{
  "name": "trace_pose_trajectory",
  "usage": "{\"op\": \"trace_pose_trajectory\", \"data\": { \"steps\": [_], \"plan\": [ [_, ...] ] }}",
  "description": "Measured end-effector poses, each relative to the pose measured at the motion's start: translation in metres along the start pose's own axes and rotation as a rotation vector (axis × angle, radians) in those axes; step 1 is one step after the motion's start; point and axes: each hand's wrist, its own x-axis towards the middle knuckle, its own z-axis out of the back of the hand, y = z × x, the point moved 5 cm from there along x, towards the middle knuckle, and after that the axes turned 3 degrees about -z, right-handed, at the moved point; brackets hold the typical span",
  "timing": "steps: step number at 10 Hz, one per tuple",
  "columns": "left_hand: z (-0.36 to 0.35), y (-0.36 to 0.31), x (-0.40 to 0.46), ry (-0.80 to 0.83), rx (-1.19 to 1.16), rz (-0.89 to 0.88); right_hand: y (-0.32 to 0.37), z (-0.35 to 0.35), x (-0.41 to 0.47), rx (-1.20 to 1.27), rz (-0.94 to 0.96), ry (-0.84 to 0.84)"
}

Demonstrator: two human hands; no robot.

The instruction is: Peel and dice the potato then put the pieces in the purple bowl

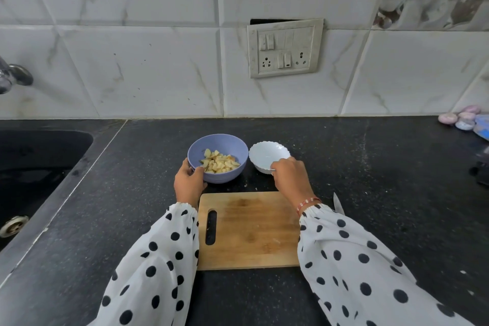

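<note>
The purple bowl stands on the black counter behind the wooden cutting board. Diced potato pieces lie heaped inside it. My left hand grips the bowl's near left rim, thumb over the edge. Right of it stands a white scalloped bowl with nothing visible inside. My right hand holds its near rim with curled fingers. The cutting board is bare. A knife blade tip shows just right of my right wrist; its handle is hidden by my sleeve.
A black sink is sunk into the counter at the left, with a tap above it. A switch and socket plate sits on the tiled wall. Small pastel objects lie at the far right counter edge.
</note>
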Motion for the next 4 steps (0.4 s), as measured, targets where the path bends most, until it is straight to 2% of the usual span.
{"op": "trace_pose_trajectory", "data": {
  "steps": [2, 4],
  "plan": [
    [-0.007, 0.003, -0.007, 0.038, -0.055, 0.004, -0.007, 0.009, -0.009, -0.117, 0.041, 0.013],
    [-0.013, 0.004, -0.019, 0.077, -0.068, -0.038, -0.019, 0.01, -0.018, -0.129, 0.026, 0.019]
  ]
}}
